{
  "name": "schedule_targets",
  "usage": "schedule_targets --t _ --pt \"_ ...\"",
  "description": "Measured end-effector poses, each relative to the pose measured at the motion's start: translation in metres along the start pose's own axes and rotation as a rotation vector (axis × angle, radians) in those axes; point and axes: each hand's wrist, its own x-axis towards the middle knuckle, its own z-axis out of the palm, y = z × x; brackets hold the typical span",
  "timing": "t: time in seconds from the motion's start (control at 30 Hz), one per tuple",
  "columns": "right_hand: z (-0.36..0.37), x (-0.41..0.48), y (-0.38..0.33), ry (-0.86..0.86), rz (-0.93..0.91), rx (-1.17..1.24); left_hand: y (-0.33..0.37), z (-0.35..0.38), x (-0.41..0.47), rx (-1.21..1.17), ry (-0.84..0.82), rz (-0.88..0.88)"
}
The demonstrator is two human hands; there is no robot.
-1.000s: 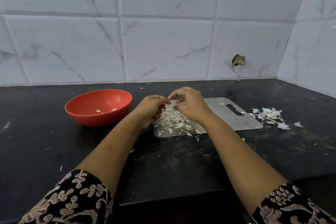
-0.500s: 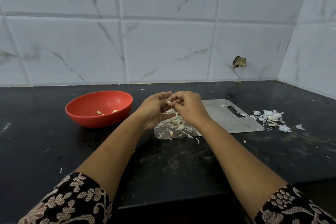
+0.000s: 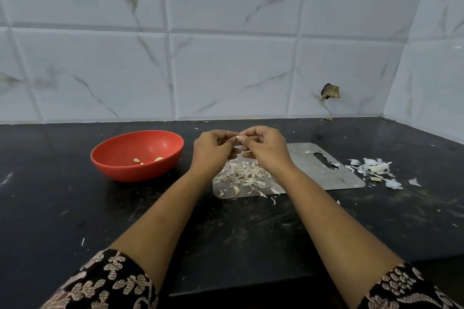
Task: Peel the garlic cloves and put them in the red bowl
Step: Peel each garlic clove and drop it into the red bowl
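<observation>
Left hand (image 3: 213,149): fingers curled, pinching one end of clove (image 3: 240,138).
Right hand (image 3: 266,149): fingers curled, pinching the other end.
Clove: small, pale, papery skin partly on; held above the board (image 3: 324,175), over the skins (image 3: 244,174).
Bowl (image 3: 136,155): red, left of hands, a few peeled cloves (image 3: 148,160) inside.

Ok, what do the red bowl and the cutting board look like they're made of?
Red bowl: probably plastic, matte, evenly coloured with only soft highlights. Cutting board: looks like brushed steel, thin, grey, dull sheen, with a cut-out handle slot.
</observation>
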Motion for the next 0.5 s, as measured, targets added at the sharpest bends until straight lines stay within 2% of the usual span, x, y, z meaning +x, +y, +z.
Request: schedule_targets --t 0.23,0.5 --pt "0.000 -0.002 0.000 0.009 -0.038 0.071 -0.001 0.004 -0.003 -0.001 0.020 0.029" --pt "-0.001 -0.001 0.003 0.093 -0.042 0.009 0.002 0.012 -0.009 -0.071 -0.091 -0.048"
